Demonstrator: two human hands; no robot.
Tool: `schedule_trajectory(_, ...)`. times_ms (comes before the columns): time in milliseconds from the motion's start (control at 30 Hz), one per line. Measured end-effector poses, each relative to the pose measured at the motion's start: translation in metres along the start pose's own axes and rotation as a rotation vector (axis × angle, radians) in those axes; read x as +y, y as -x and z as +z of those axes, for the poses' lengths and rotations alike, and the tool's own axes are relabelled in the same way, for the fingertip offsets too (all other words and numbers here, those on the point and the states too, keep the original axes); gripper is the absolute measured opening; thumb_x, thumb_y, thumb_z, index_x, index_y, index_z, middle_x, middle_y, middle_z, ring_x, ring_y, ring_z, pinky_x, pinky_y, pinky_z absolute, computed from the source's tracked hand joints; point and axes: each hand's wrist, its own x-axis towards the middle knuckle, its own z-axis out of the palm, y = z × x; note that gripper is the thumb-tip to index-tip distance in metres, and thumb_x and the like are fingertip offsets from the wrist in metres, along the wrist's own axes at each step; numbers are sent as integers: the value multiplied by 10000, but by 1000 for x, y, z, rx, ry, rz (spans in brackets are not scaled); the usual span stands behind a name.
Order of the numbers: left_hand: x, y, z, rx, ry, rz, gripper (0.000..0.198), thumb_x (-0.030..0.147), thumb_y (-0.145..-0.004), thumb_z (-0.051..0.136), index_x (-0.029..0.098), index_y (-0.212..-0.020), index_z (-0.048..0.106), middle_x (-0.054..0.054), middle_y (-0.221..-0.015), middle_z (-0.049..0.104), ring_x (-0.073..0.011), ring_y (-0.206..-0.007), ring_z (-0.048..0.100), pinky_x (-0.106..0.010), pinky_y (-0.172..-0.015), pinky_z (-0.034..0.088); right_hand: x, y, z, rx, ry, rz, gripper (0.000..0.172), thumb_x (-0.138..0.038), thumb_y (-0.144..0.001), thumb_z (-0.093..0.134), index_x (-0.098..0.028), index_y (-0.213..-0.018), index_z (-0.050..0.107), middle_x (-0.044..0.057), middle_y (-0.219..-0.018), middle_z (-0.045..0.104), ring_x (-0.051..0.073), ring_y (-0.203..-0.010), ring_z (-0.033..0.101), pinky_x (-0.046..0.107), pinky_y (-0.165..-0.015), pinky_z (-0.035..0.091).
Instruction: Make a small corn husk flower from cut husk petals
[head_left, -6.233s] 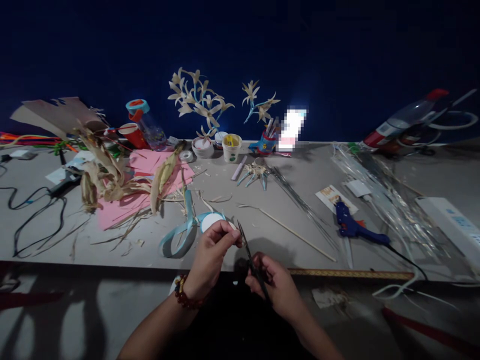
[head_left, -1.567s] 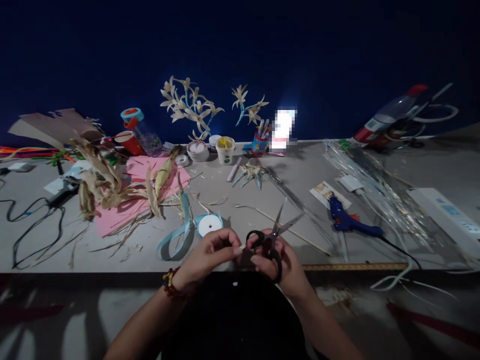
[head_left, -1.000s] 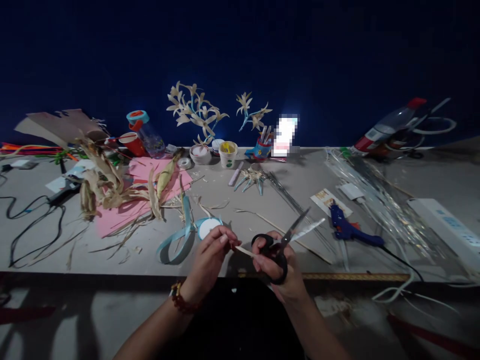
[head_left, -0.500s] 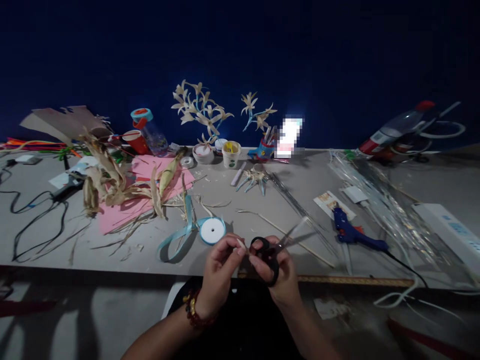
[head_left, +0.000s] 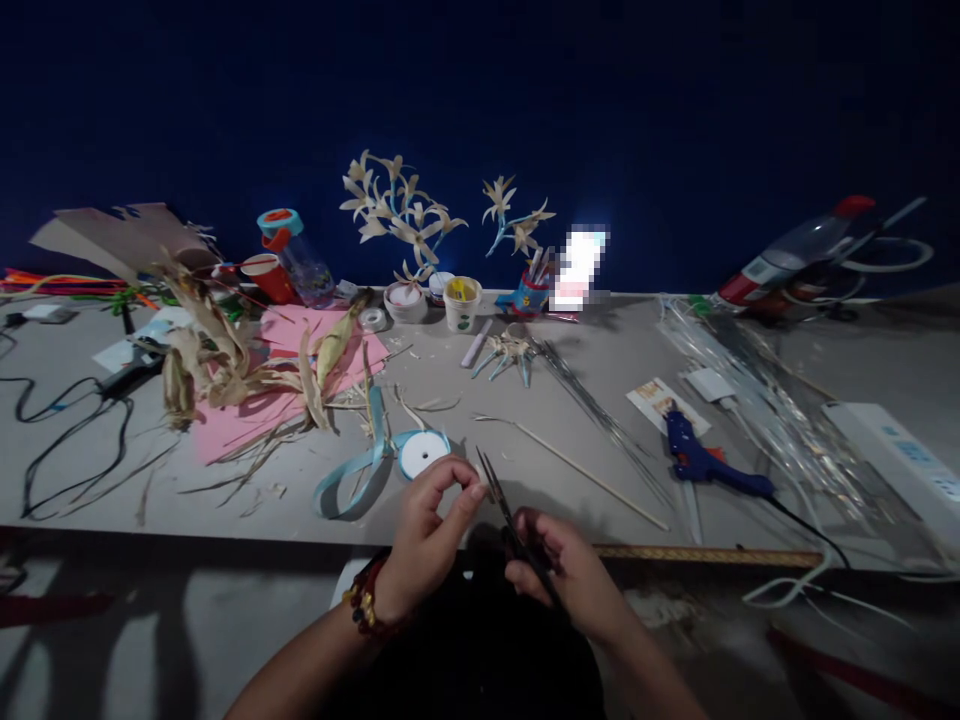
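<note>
My left hand (head_left: pixel 439 515) pinches a small pale strip of dried husk (head_left: pixel 484 480) between thumb and forefinger; most of it is hidden by the fingers. In my right hand (head_left: pixel 559 565) is a pair of black-handled scissors (head_left: pixel 506 510). Its blades point up and away, slightly apart, right beside the strip; I cannot tell whether they touch it. Just beyond my left hand lies a white spool (head_left: pixel 425 455) with light blue ribbon (head_left: pixel 349 478) trailing off it. A thin pale stalk (head_left: pixel 589 475) rests on the table past my right hand.
Dried corn husks (head_left: pixel 225 350) lie on pink paper (head_left: pixel 232 435) at left. Husk flowers (head_left: pixel 412 225) on blue stems stand behind small tubs (head_left: pixel 461 305). To the right are a blue glue gun (head_left: pixel 712 470), wires (head_left: pixel 592 405), a tilted bottle (head_left: pixel 787 255) and a white power strip (head_left: pixel 900 455).
The scissors have swung round in my right hand: their blades pointed right and now point up beside the husk strip. My right hand has dropped a little lower; my left keeps its pinch.
</note>
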Motion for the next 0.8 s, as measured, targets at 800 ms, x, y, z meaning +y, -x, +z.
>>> schedule_trajectory(800,10,-3,-6,-37,-140,114,154,197,-978,538,198,-824,547,-24,-822,588,-178,-834,541,-311,-792,416,-1,-1,4,13,137,14,397,-428,-742,729,-232,-678,390,-73,-625,367,115,-592,318,241,-539,281)
